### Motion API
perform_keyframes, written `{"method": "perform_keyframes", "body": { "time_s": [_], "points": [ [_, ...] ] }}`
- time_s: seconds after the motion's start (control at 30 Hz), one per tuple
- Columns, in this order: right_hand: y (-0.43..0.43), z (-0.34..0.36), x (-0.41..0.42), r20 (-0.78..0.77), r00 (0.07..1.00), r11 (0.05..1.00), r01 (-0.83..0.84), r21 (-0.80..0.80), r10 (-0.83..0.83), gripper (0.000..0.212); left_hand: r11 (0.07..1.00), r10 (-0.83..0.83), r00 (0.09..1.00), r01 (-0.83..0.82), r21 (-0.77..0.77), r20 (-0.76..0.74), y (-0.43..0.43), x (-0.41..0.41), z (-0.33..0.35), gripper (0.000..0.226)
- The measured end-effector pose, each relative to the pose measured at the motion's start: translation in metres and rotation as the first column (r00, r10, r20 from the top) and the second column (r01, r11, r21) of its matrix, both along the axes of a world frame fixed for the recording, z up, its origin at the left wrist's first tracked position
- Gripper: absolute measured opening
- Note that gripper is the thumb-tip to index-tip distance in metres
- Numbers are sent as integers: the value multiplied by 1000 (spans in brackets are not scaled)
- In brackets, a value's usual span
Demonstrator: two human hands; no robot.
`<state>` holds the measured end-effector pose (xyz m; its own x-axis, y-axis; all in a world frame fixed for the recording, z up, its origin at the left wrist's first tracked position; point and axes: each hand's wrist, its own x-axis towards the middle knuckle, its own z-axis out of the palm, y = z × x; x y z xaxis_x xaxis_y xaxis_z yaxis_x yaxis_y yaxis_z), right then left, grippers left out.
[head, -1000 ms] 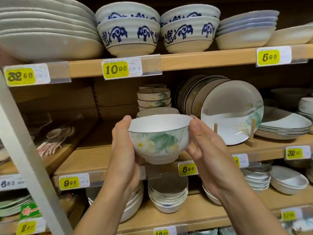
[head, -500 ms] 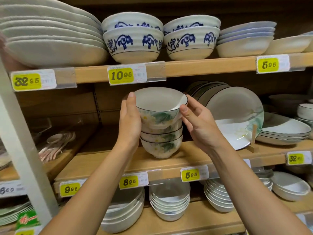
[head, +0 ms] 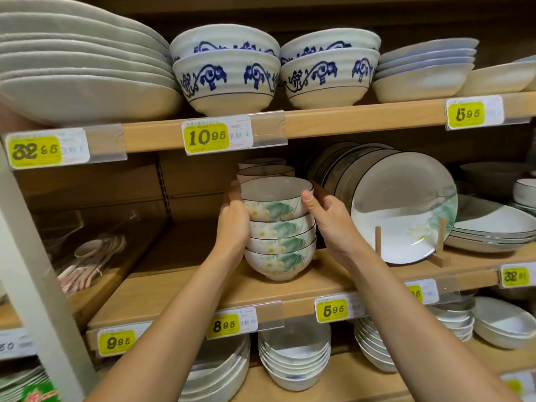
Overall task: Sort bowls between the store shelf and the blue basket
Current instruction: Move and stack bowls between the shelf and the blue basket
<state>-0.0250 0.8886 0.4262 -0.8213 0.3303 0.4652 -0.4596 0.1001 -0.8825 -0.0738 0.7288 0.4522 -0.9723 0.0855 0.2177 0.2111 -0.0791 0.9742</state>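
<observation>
Nearest, 2 bare forearms rise from the lower edge toward the middle shelf (head: 179, 282) of a wooden store rack. Left hand (head: 233, 219): fingers wrapped round the left wall of the top bowl (head: 275, 198), palm against the bowls beneath. Right hand (head: 330, 224): thumb laid on the right rim of the same bowl, remaining fingers curled behind its far side, so both hands hold it. Top bowl: white, dark rim line, green leaf and pale flower print, upright, nested in a stack (head: 280, 248) of 3 matching bowls that stands near the shelf's front edge. Shelf edge below: yellow price tags reading 8.95 (head: 224, 324) and 5.95 (head: 332, 310). Just behind the stack: a second pile of like bowls (head: 265, 171), count unclear. To the right: a row of dark-rimmed plates on edge, the front plate (head: 403, 207) leaning in a wooden stand (head: 441, 253). Upper shelf, farther up: 2 pairs of blue-patterned bowls (head: 226, 79), with large pale dishes (head: 81, 91) stacked to their left.
</observation>
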Motion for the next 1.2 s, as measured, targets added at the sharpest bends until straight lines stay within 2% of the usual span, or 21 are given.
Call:
{"method": "perform_keyframes", "body": {
  "time_s": [0.13, 0.3, 0.43, 0.5, 0.6, 0.7, 0.83, 0.97, 1.07, 1.2],
  "points": [
    [0, -7, 0, 18, 999, 999, -36, -7, 36, 67, 1000, 0, 1000, 0, -3, 8, 4, -4, -9, 81],
    [-7, -9, -7, 80, 997, 999, -13, -47, 16, 82, 998, 51, 998, -52, 38, 24, 6, -6, -14, 77],
    [-16, -2, -12, 37, 999, 996, -20, -89, 24, 61, 987, 135, 990, -137, 83, 28, 12, -4, -14, 71],
    [-22, -1, -14, 38, 999, 997, 33, -73, -30, 68, 982, 156, 986, -160, 100, 51, 14, -4, -15, 76],
    [-27, -4, -18, 108, 980, 983, 174, -56, -167, 81, 978, 184, 982, -187, 93, 40, 15, -3, -17, 65],
    [-32, -6, -17, 124, 953, 957, 285, -47, -277, 68, 976, 202, 979, -203, 79, 25, 15, -4, -17, 67],
    [-33, -5, -16, 120, 936, 943, 333, -1, -330, 68, 979, 185, 982, -187, 86, 24, 17, -4, -16, 72],
    [-31, -7, -17, 124, 923, 931, 364, 32, -365, 65, 979, 182, 983, -182, 93, 3, 17, -3, -15, 61],
    [-31, -8, -18, 115, 911, 919, 391, 57, -395, 68, 981, 177, 984, -177, 85, 4, 18, -5, -15, 68],
    [-31, -10, -19, 59, 897, 897, 430, 103, -437, 69, 963, 262, 965, -261, 66, -6, 20, -6, -18, 90]
  ]
}}
